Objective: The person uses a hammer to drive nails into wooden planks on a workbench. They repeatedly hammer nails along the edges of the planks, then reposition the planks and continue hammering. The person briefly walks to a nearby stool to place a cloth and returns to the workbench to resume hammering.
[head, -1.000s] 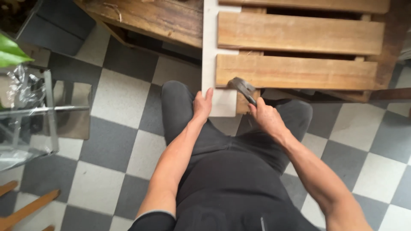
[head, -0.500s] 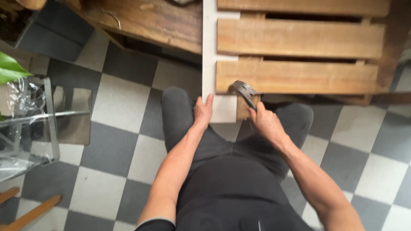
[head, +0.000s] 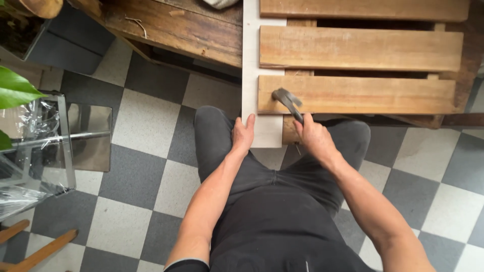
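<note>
The person kneels on the checkered floor [head: 146,126] at the near edge of a wooden pallet [head: 360,48]. The right hand [head: 313,137] has its fingers wrapped tight round the handle of a hammer [head: 288,102], whose metal head rests on the left end of the nearest slat [head: 358,94] of the pallet. The left hand [head: 244,134] lies flat with fingers together on the near end of a white painted board [head: 250,60], which runs along the left edge of the pallet, touching the slat ends. That hand holds nothing; it only presses. The board's near end stops just short of the knees, slightly past the nearest slat. Between the slats there are dark open gaps. Left of the pallet, a worn wooden table [head: 174,25] stands at an angle, its corner close to the white board. Further left of the pallet, well apart from it, stands a clear glass stand [head: 60,146] with a green leaf [head: 17,90] above it. Open floor lies between the stand and the person's left knee, and to the right of the right arm beside the pallet's near right corner.
</note>
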